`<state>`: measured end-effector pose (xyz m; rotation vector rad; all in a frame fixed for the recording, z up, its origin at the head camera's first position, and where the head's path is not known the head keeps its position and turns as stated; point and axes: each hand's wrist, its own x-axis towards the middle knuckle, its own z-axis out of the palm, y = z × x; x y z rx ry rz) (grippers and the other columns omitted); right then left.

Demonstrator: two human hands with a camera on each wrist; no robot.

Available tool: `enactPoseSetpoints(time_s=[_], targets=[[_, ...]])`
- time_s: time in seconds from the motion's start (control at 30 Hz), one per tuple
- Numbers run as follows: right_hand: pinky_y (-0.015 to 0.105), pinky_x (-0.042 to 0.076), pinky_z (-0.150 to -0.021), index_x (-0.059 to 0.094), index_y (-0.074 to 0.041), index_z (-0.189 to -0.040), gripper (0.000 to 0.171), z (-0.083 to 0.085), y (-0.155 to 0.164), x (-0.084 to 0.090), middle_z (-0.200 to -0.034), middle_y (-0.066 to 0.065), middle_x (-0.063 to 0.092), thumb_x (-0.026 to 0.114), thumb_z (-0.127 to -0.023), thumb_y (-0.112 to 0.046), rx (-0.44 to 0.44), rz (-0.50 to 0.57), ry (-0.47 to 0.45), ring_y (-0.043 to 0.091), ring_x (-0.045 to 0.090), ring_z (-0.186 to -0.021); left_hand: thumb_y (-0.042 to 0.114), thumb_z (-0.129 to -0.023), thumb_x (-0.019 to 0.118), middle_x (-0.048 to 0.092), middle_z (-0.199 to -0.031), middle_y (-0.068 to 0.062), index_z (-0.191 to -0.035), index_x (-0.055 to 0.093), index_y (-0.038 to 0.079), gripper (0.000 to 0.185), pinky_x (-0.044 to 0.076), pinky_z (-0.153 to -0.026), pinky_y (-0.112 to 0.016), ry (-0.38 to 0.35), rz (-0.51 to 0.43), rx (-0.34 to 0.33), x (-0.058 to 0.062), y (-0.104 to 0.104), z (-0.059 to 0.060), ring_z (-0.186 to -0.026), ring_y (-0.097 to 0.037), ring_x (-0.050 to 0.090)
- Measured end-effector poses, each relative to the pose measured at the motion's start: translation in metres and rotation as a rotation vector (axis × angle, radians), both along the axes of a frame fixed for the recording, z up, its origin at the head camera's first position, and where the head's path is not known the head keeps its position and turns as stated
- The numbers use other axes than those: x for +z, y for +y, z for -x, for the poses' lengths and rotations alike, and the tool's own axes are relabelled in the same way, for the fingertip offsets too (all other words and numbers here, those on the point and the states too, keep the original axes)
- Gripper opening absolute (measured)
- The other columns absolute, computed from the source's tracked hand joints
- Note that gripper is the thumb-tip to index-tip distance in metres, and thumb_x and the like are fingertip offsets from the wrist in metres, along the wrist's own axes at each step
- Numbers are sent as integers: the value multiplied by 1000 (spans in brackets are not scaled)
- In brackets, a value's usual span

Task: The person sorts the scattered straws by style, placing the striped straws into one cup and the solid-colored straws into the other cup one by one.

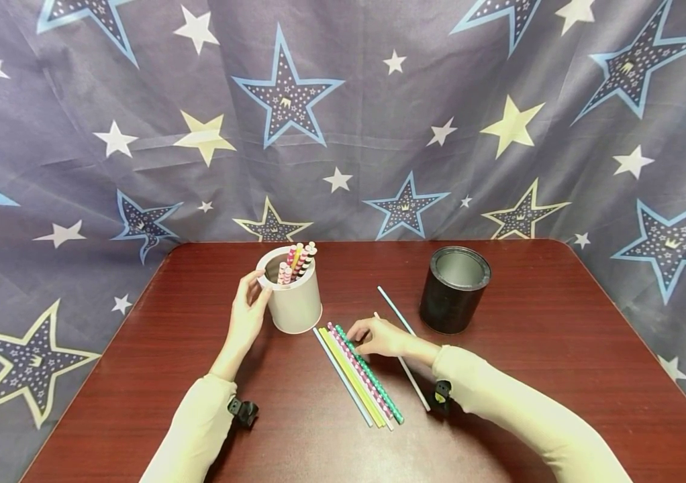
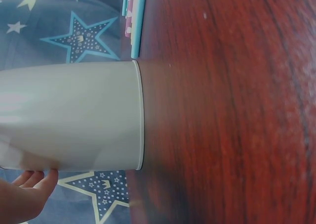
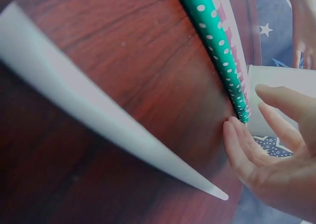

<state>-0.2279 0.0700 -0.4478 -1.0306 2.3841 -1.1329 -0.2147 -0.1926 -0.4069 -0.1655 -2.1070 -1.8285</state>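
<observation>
The left hand (image 1: 248, 314) rests against the left side of the white cup (image 1: 293, 295), fingers (image 2: 34, 178) fairly straight, lying along its wall rather than wrapped round it. The cup stands upright on the bench (image 1: 560, 349), left of centre, with several patterned straws (image 1: 297, 260) sticking out of it. Just right of the cup, a row of straws lies flat – the green dotted straw (image 1: 370, 374) rightmost in the row. The right hand (image 1: 379, 337) sits at the far end of that row, its fingers (image 3: 237, 145) slightly apart and gently bent, tips at the green straw's end, not clamped on it. A white straw (image 1: 411, 378) passes under this hand, and a pale blue straw (image 1: 393, 306) lies beyond. A black cup (image 1: 454, 288) stands further right.
</observation>
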Motion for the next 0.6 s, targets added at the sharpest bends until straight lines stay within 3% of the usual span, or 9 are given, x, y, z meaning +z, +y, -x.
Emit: enactPoseSetpoints(time_s=[0.1,0.2,0.23,0.3,0.6], targets=[[49,25,-101,60,2,-97,23,0,1,0,-90,16,61,64,-75,-3,9,-8,-16,17,62,-75,-1,-89,47,40,-127,-27,-123,38,-7,36,29,-100,-47,5,0,1,0,0,0,-120,-35,36],[30,47,-79,60,3,-98,25,-1,1,-1,-91,17,58,65,-74,-1,11,-3,-29,16,60,-74,-1,-89,47,40,-127,-27,-123,38,-7,36,29,-100,-47,6,0,3,0,0,0,-120,-35,36],[25,48,-69,61,3,-98,25,-2,1,-2,-91,17,56,65,-73,-1,9,-2,-34,16,59,-74,-1,-89,47,40,-127,-27,-123,38,-7,36,29,-100,-47,6,0,4,1,0,0,-120,-35,36],[18,46,-64,61,2,-97,25,-2,1,-4,-89,15,54,66,-73,-1,6,-5,-31,14,57,-73,-1,-89,47,40,-127,-27,-123,38,-7,36,29,-100,-47,4,0,4,1,0,0,-120,-35,36],[16,44,-62,63,1,-97,26,-2,0,-6,-86,11,50,67,-71,-1,-8,-25,-25,11,54,-70,0,-89,48,40,-126,-28,-123,38,-7,37,29,-100,-48,12,8,4,2,1,-1,-120,-36,36]])
